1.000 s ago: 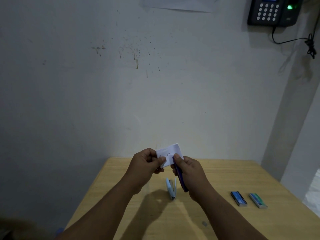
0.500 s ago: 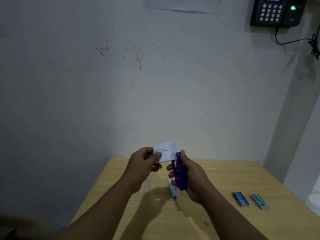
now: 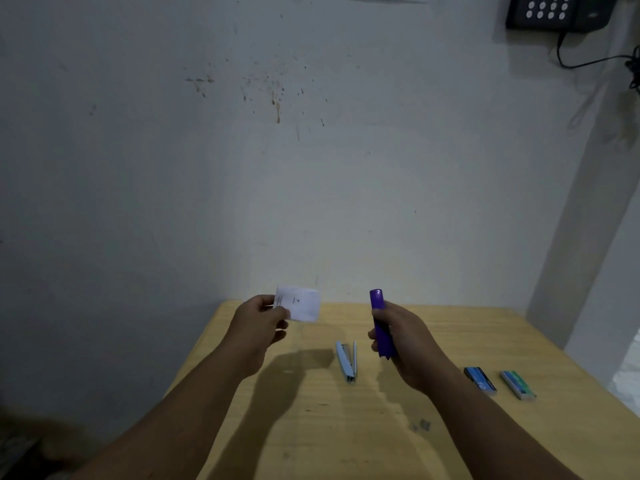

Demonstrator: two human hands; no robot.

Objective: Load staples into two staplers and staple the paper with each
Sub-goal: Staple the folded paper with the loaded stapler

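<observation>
Two bare forearms, left hand (image 3: 258, 322) and right hand (image 3: 407, 344) ungloved

Bare table (image 3: 311, 427) between hands; light-blue stapler (image 3: 347, 364) mid-gap.

Pretty dim shot overall, with a murky grey-blue cast on the wall (image 3: 242, 188) and the bottom-left corner going nearly black. The arms throw soft dark shadows onto the counter (image 3: 485, 341) toward the camera's left, so the light seems to come from the upper right. It's a bit soft and noisy, with wide-angle bending at the right edge and the keypad (image 3: 554, 12) cut off up top.
</observation>
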